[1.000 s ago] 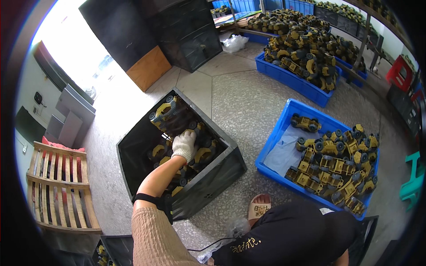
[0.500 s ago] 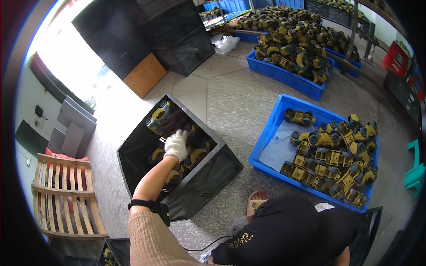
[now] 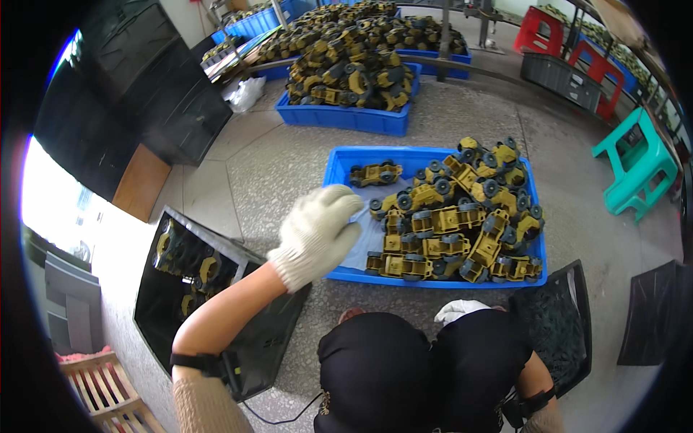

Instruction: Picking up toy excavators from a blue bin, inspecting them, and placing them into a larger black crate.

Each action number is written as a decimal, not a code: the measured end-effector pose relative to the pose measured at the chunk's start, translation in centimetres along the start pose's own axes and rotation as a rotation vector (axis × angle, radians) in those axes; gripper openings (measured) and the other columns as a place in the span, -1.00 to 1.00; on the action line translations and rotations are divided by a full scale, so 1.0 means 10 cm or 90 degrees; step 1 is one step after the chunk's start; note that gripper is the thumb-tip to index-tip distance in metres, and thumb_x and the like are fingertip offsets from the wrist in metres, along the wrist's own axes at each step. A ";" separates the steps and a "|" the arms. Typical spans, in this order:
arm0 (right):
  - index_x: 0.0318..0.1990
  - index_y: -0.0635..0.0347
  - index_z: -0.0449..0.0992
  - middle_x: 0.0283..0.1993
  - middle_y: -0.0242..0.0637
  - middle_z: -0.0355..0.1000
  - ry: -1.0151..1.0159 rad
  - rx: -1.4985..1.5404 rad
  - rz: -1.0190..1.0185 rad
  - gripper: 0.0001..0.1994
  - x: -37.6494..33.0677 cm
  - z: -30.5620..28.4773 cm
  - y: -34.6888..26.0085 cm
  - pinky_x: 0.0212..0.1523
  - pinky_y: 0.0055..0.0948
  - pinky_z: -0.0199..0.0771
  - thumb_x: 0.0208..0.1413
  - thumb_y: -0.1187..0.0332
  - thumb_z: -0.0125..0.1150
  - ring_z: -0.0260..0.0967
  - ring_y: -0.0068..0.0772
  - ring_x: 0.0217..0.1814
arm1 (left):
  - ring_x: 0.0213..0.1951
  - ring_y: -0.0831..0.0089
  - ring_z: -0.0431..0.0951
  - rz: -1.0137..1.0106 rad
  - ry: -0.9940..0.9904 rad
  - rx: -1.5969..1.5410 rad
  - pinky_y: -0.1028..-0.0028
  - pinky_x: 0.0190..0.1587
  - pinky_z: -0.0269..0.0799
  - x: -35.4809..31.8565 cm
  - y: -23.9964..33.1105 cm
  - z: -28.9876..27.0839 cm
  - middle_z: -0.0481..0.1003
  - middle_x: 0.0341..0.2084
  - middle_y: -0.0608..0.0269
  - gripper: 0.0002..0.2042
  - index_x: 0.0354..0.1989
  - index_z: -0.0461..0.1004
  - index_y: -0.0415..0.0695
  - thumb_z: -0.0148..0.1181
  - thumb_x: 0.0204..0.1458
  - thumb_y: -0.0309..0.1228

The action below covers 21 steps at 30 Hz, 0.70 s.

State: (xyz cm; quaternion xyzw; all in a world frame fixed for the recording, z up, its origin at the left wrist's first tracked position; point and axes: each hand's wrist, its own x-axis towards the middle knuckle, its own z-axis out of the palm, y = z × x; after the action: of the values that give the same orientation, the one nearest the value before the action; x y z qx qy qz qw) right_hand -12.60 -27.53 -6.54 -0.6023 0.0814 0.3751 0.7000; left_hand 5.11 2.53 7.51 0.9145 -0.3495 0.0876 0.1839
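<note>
My left hand (image 3: 315, 229), in a white knit glove, is raised between the black crate and the left edge of the blue tray (image 3: 433, 283). Its fingers are curled in; whatever they may hold is hidden from above. Yellow and black toy trucks (image 3: 449, 216) are heaped in the tray's middle and right, and a single toy truck (image 3: 376, 173) lies in its back left corner. More toy vehicles (image 3: 209, 270) are inside the black crate (image 3: 263, 361) on the left. My right hand (image 3: 460, 310), also gloved, shows partly beyond my right knee, with its fingers mostly hidden.
Behind stands another blue bin (image 3: 346, 119) piled high with toy vehicles. A black tray (image 3: 559, 332) of dark small parts is beside my right knee. A green stool (image 3: 639, 166) stands at the right, a wooden pallet (image 3: 108, 390) at the lower left.
My left hand has come out of the black crate and moved right, up to the blue tray's left edge. The view has turned right, bringing my right hand into sight.
</note>
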 end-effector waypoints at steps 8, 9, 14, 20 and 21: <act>0.08 0.12 0.57 -0.17 -0.56 0.51 -0.052 -0.092 -0.026 -0.72 0.02 -0.33 0.34 -0.13 -0.63 0.40 0.38 0.19 0.14 0.38 -0.76 -0.19 | 0.05 -0.02 0.51 -0.211 -0.127 0.043 0.12 0.09 0.46 0.79 -1.11 1.86 0.51 -0.03 0.04 -0.71 -0.06 0.57 -0.06 0.11 0.02 -0.39; 0.09 0.12 0.56 -0.15 -0.52 0.52 -0.041 -0.111 -0.008 -0.69 0.01 -0.35 0.36 -0.11 -0.61 0.40 0.39 0.15 0.11 0.38 -0.71 -0.19 | 0.05 -0.02 0.51 -0.202 -0.132 0.038 0.12 0.09 0.46 0.87 -1.17 1.99 0.51 -0.03 0.04 -0.71 -0.06 0.57 -0.06 0.11 0.02 -0.39; 0.12 0.12 0.55 -0.10 -0.51 0.55 -0.068 -0.086 0.058 -0.65 -0.03 -0.45 0.28 -0.04 -0.58 0.42 0.39 0.11 0.10 0.45 -0.70 -0.10 | 0.07 -0.01 0.49 -0.210 -0.158 0.138 0.13 0.11 0.44 1.23 -1.25 2.42 0.50 0.01 0.05 -0.58 0.06 0.51 -0.03 0.16 -0.05 -0.34; 0.15 0.09 0.54 -0.11 -0.43 0.56 -0.113 -0.092 0.080 -0.57 0.10 -0.48 0.34 0.00 -0.52 0.41 0.36 0.00 0.06 0.45 -0.58 -0.09 | 0.05 0.13 0.52 -0.203 -0.115 0.264 0.12 0.11 0.35 1.43 -1.42 2.81 0.50 -0.07 0.13 -0.59 0.04 0.44 0.08 0.26 -0.06 -0.30; 0.15 0.09 0.54 -0.11 -0.41 0.55 -0.108 -0.099 0.081 -0.56 0.13 -0.49 0.38 0.01 -0.51 0.41 0.36 -0.01 0.06 0.44 -0.55 -0.09 | 0.05 0.13 0.52 -0.201 -0.114 0.264 0.12 0.11 0.35 1.46 -1.45 2.87 0.50 -0.07 0.13 -0.59 0.04 0.44 0.08 0.26 -0.06 -0.30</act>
State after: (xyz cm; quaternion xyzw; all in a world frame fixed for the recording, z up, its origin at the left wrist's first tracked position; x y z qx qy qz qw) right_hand -12.38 -31.46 -11.48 -0.6146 0.0309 0.4736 0.6301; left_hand 26.58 -7.75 -18.56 0.9799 -0.1922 0.0463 -0.0275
